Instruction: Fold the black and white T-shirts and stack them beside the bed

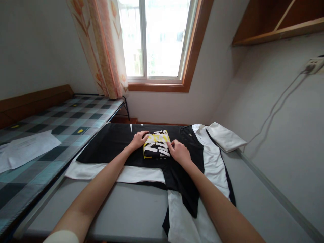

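Note:
On the grey table [131, 206] a black shirt [113, 141] with white parts lies spread out. A small folded bundle of cloth [157, 145], printed in black, white and yellow, rests on the shirt's middle. At the bundle's upper left edge is my left hand [139, 139], its fingers together and thumb on the cloth. My right hand [179, 151] touches the right side of the bundle with thumb and bent fingers. Both hands are closed at the bundle's edges.
A folded white cloth [225, 136] lies at the table's back right. On the left is a bed with a checked cover [88, 116] and papers [30, 148]. A window and curtain [101, 44] stand behind; a cable [273, 109] hangs from a socket on the right.

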`<state>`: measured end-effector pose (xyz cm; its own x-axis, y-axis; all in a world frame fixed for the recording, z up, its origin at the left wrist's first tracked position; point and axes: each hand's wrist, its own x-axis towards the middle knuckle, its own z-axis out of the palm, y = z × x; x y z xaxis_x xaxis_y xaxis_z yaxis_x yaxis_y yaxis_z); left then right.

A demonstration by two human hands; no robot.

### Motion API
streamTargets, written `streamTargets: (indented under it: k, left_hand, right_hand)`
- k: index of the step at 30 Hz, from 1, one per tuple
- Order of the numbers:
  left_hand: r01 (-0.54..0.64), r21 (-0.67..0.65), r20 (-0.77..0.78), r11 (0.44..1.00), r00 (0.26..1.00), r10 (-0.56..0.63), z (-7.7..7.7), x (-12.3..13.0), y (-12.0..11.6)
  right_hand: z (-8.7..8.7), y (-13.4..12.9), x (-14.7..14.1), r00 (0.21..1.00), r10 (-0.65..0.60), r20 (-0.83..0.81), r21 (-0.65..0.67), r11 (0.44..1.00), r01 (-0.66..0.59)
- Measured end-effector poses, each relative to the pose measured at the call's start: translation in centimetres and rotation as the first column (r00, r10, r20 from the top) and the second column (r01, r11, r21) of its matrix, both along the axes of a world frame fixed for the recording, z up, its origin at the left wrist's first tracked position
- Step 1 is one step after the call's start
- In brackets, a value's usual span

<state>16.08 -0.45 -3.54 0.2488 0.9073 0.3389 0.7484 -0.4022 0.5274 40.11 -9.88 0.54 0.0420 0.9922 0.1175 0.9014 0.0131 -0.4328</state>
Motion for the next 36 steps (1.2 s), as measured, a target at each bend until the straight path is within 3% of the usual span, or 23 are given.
streamTargets:
  k: [3,6,9,12,14,18,20,24,26,27,29,31,32,34,36]
  left_hand:
    - [-0.014,-0.015,0.078,1.0,0.997,0.015,0.2,0.1,-0.1]
    - [-0.006,-0.025,0.158,1.0,0.987,0.01,0.6,0.2,-0.2]
    - [0.004,-0.037,0.225,0.999,0.974,0.005,1.2,-0.1,-0.3]
    - [0.0,-0.078,0.28,0.997,0.96,0.022,1.9,-0.7,-0.2]
    - [0.057,-0.168,0.329,0.984,0.944,0.001,2.3,-1.1,-0.2]
    - [0.264,-0.369,0.424,0.891,0.901,-0.092,3.2,-0.8,-0.9]
    - [0.335,-0.417,0.474,0.845,0.873,-0.112,3.4,0.0,-1.6]
    - [0.413,-0.49,0.556,0.768,0.826,-0.089,3.6,1.8,-2.7]
    - [0.408,-0.526,0.535,0.746,0.841,-0.083,3.7,2.3,-2.8]
    - [0.379,-0.53,0.493,0.758,0.866,-0.089,3.7,2.4,-2.8]
    - [0.283,-0.451,0.356,0.847,0.927,-0.12,3.9,2.6,-2.9]
    - [0.227,-0.256,0.194,0.94,0.964,-0.18,4.4,2.9,-3.2]
    - [0.241,-0.157,0.114,0.958,0.968,-0.225,4.6,3.1,-3.5]
    - [0.331,-0.039,-0.043,0.943,0.942,-0.332,5.1,3.6,-4.4]
    - [0.408,-0.019,-0.183,0.913,0.896,-0.405,5.2,4.1,-5.2]
  right_hand:
    - [0.5,-0.2,0.2,1.0,0.005,0.015,-0.172,0.985,-0.002]
    - [0.4,-0.1,0.2,0.996,0.056,-0.063,-0.183,0.981,-0.067]
    - [-0.1,0.4,0.3,0.964,0.114,-0.24,-0.146,0.978,-0.152]
    - [-0.8,1.4,0.9,0.877,0.138,-0.461,-0.054,0.982,-0.183]
    - [-1.2,2.3,1.6,0.793,0.106,-0.599,0.026,0.993,-0.113]
    - [-2.0,3.9,3.5,0.603,0.012,-0.798,0.044,0.998,0.038]
    - [-2.5,4.5,4.5,0.571,-0.002,-0.821,0.043,0.997,0.064]
    - [-3.5,5.2,6.1,0.612,0.056,-0.789,0.12,0.991,0.064]
    - [-3.7,5.4,6.6,0.648,0.06,-0.759,0.151,0.985,0.085]
    - [-3.7,5.4,6.7,0.675,0.048,-0.736,0.165,0.98,0.11]
    - [-3.4,5.1,6.5,0.76,0.027,-0.649,0.224,0.962,0.157]
    - [-2.9,4.7,5.9,0.867,0.061,-0.494,0.333,0.935,0.124]
    - [-2.6,4.4,5.4,0.912,0.093,-0.4,0.38,0.922,0.073]
    - [-2.2,3.7,4.5,0.964,0.153,-0.216,0.41,0.911,-0.053]
    - [-2.2,3.1,3.6,0.981,0.185,-0.052,0.364,0.918,-0.154]
